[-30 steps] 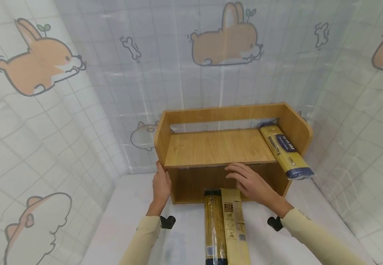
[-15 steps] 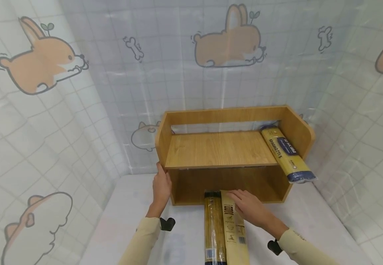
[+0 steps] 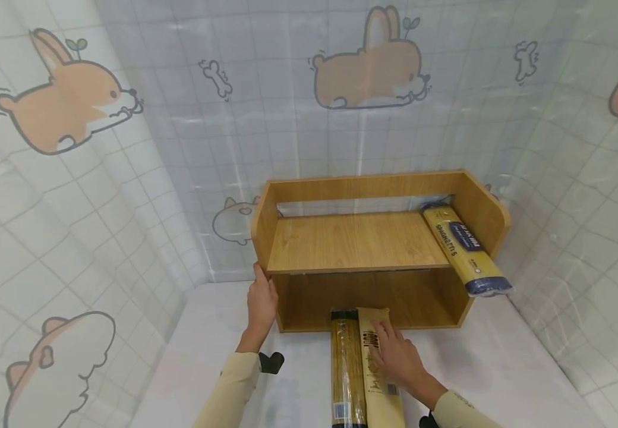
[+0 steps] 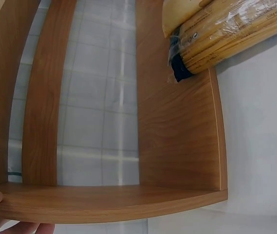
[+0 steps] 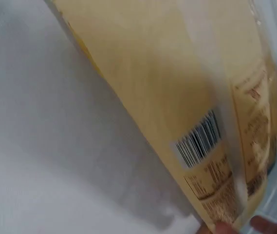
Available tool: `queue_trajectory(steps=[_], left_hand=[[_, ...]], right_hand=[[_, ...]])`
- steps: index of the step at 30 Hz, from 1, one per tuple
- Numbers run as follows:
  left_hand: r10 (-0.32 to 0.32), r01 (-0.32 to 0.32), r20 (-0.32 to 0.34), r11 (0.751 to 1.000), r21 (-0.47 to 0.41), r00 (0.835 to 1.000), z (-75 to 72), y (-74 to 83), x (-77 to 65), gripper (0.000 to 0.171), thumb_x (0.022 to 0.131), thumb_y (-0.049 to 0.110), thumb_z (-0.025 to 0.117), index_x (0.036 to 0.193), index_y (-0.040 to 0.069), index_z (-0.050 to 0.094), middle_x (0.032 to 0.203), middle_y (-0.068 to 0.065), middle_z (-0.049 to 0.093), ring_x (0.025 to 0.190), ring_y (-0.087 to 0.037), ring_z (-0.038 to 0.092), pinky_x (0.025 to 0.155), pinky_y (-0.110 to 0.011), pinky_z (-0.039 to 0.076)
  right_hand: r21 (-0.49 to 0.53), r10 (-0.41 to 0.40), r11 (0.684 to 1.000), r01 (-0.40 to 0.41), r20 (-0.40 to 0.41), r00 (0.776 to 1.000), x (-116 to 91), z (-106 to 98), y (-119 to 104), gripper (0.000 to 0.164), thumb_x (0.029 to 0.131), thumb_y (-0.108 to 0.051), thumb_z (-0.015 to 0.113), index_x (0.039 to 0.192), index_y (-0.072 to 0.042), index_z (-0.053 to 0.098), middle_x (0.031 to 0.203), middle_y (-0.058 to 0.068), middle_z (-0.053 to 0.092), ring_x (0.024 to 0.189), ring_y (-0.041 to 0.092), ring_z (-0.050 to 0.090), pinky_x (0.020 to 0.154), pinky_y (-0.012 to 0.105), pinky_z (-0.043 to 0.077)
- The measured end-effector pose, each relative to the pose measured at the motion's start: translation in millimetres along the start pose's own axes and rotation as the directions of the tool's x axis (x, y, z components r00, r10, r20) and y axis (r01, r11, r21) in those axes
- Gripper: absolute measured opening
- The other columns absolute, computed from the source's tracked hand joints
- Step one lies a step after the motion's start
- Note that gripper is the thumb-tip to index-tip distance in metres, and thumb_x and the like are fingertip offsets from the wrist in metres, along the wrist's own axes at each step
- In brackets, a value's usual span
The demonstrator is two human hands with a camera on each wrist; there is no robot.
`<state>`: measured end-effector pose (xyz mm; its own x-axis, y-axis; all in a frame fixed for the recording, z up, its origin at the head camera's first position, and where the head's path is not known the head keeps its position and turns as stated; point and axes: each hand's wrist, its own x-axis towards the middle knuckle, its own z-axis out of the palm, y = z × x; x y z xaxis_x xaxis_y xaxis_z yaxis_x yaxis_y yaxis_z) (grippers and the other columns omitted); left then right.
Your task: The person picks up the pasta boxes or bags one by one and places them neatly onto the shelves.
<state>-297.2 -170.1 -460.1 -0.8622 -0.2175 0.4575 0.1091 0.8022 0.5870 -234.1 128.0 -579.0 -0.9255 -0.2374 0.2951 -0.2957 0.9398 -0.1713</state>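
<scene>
The left hand [image 3: 261,300] grips the shelf [image 3: 352,241] by its side. The right hand [image 3: 401,359], fingers spread, touches the paper pack [image 3: 375,383], beside the clear pack [image 3: 348,368] at the shelf's front. Pushing sideways could knock the 2 packs crooked.

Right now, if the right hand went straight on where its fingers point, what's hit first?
The beige pack: the right hand looks to be against it, though contact is hard to judge. Past that, probably the shelf, at its lower bay.
</scene>
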Motion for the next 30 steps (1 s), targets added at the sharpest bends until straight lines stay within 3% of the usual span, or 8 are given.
queue_trajectory(steps=[5,8,13,18,25,30], left_hand=[[-0.007,0.007,0.013,1.000,-0.006,1.000,-0.2,1.4,0.4,0.043,0.091,0.008,0.044,0.131,0.001,0.027,0.076,-0.022,0.061,0.056,-0.024,0.054,0.048,-0.029,0.039],[-0.018,0.019,0.030,1.000,-0.007,0.999,-0.3,1.6,0.1,0.044,0.092,0.009,0.043,0.132,0.001,0.026,0.080,-0.022,0.062,0.057,-0.023,0.054,0.047,-0.028,0.039],[-0.029,0.029,0.036,1.000,-0.007,0.999,-0.3,1.4,0.2,0.044,0.092,0.009,0.043,0.132,0.002,0.025,0.078,-0.021,0.061,0.056,-0.022,0.053,0.047,-0.026,0.038],[-0.017,0.017,0.022,1.000,-0.009,1.000,-0.7,1.8,2.0,0.044,0.091,0.008,0.043,0.132,0.001,0.026,0.077,-0.024,0.062,0.057,-0.025,0.057,0.046,-0.029,0.040],[-0.021,0.021,0.019,1.000,-0.003,1.000,1.6,-0.8,1.7,0.042,0.092,0.010,0.042,0.131,0.004,0.027,0.076,-0.021,0.061,0.057,-0.024,0.055,0.048,-0.028,0.039],[-0.020,0.020,0.012,1.000,-0.006,1.000,1.9,-1.2,0.7,0.043,0.091,0.009,0.042,0.131,0.002,0.027,0.079,-0.023,0.062,0.060,-0.027,0.058,0.049,-0.031,0.042]], right_hand=[[0.017,0.129,0.991,-0.134,0.160,0.979,-5.8,9.9,-4.8,0.064,0.086,-0.056,0.043,0.139,-0.021,0.028,0.135,0.008,0.040,0.087,0.028,0.057,0.050,0.037,0.038],[0.024,0.166,0.984,-0.175,0.212,0.963,-9.4,15.0,-8.4,0.069,0.086,-0.059,0.040,0.140,-0.020,0.026,0.140,0.009,0.031,0.086,0.029,0.055,0.045,0.034,0.033],[0.031,0.167,0.984,-0.176,0.188,0.968,-13.7,18.9,-14.5,0.071,0.085,-0.058,0.044,0.138,-0.015,0.028,0.141,0.013,0.026,0.091,0.035,0.053,0.040,0.031,0.029],[0.039,0.155,0.986,-0.164,0.180,0.971,-12.9,22.2,-18.9,0.073,0.085,-0.056,0.046,0.139,-0.011,0.026,0.142,0.018,0.024,0.099,0.039,0.051,0.041,0.032,0.032],[0.092,0.216,0.966,-0.243,0.232,0.948,-12.5,26.6,-27.3,0.074,0.083,-0.043,0.049,0.142,-0.007,0.020,0.147,0.020,0.015,0.110,0.043,0.040,0.039,0.032,0.031],[0.079,0.225,0.965,-0.248,0.226,0.948,-13.8,21.9,-30.0,0.075,0.082,-0.039,0.051,0.141,-0.006,0.020,0.146,0.020,0.016,0.109,0.044,0.040,0.040,0.039,0.035]])
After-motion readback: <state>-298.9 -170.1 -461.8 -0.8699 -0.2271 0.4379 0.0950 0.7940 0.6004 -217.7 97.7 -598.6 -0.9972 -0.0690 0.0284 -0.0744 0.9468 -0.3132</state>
